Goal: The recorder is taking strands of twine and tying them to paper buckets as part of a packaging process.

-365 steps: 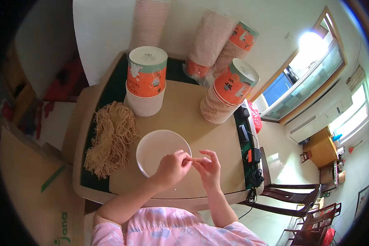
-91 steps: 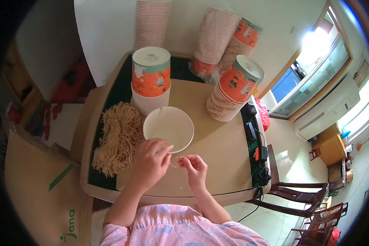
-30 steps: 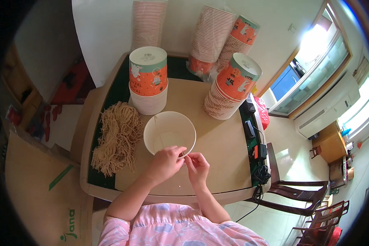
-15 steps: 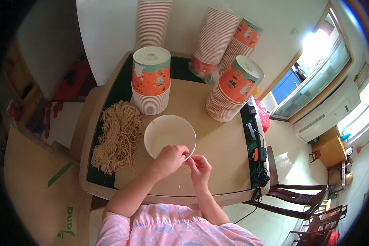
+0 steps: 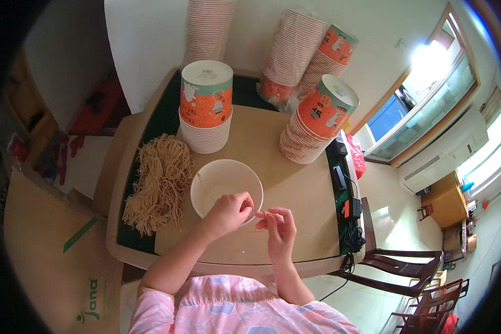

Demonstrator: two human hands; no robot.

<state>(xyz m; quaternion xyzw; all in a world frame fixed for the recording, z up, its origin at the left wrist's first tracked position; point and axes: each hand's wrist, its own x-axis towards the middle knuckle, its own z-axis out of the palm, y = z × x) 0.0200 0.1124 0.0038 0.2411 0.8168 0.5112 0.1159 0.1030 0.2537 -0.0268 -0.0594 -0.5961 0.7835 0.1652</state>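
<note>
A white paper bucket stands open side up near the front of the table. My left hand reaches over its near rim, fingers closed in a pinch around what looks like a beige cord. Beside it, just outside the rim on the right, my right hand has thumb and fingertips pinched together at the same thin cord, which is mostly hidden by the fingers. A short piece of cord shows on the bucket's inner left wall. Left of the bucket lies a loose bundle of beige cords.
Upside-down stacks of orange and green printed paper buckets stand behind. Bagged stacks lean by the wall. Power strips and black cables run along the table's right edge. A cardboard box stands at lower left, a dark chair at right.
The bucket has shifted slightly left and down. My right hand has moved a little to the right, its fingers raised and bent differently. My left hand stays pinched at the rim, slightly higher.
</note>
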